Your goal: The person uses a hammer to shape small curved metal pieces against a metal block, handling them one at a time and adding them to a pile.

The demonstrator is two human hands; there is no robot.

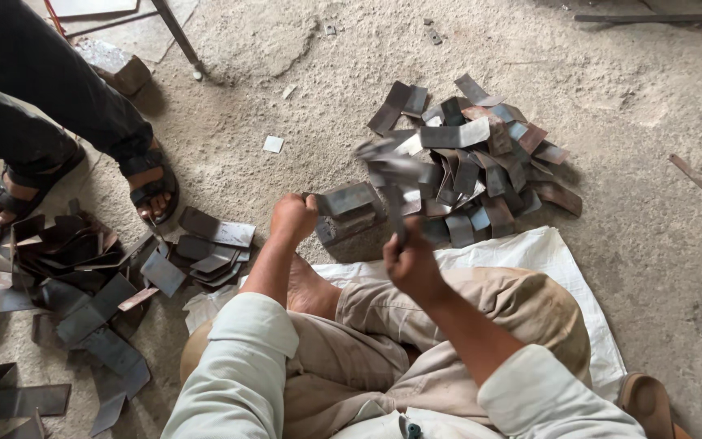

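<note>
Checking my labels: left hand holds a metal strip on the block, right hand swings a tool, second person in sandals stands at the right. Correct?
Not quite. The head view shows the second person's sandals at the left, beside the left-hand heap of strips. The left hand, strip, block and right hand are right.

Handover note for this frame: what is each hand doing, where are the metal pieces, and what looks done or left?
Left hand: fist closed on a flat metal strip lying on a block.
Right hand: raised, gripping a blurred tool.
Done, it seems: bent strips heaped ahead of the white sack.
Left, it seems: flat dark strips piled on the left, near another person's sandalled feet.
</note>
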